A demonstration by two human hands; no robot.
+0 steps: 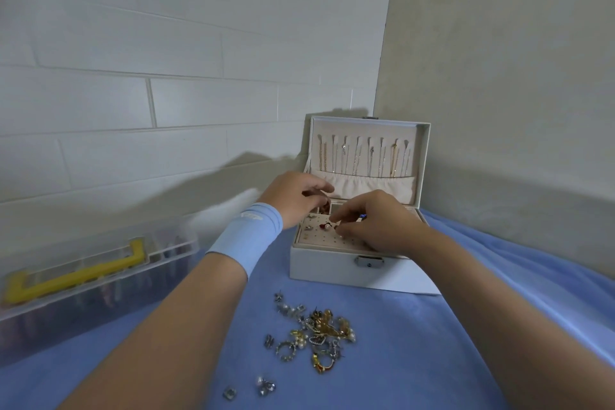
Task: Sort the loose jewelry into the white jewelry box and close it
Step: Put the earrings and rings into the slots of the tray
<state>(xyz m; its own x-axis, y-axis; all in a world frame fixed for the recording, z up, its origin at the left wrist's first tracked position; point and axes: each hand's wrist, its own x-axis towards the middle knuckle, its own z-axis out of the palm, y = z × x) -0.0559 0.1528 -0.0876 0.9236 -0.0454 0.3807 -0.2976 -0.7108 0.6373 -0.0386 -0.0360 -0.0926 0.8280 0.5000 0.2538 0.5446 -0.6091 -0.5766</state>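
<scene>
The white box [336,265] is set on a blue cloth [416,343] in the corner, with its lid [366,130] stood upright and chains [362,156] hung inside it. The right hand [376,223] is held over the box's pierced tray [319,238]; its thumb and forefinger are closed to a pinch, and a small red-and-pearl earring [325,226] is gripped at their tips, just on the tray. The left hand [296,196], banded at the wrist by a blue cuff [246,233], is curled over the back-left compartment; whether anything is held in it cannot be told. The loose jewelry [312,333] is heaped on the cloth in front of the box, with two stray pieces [265,386] lying nearer. A clear case [100,280] with a yellow handle is placed at the left.
</scene>
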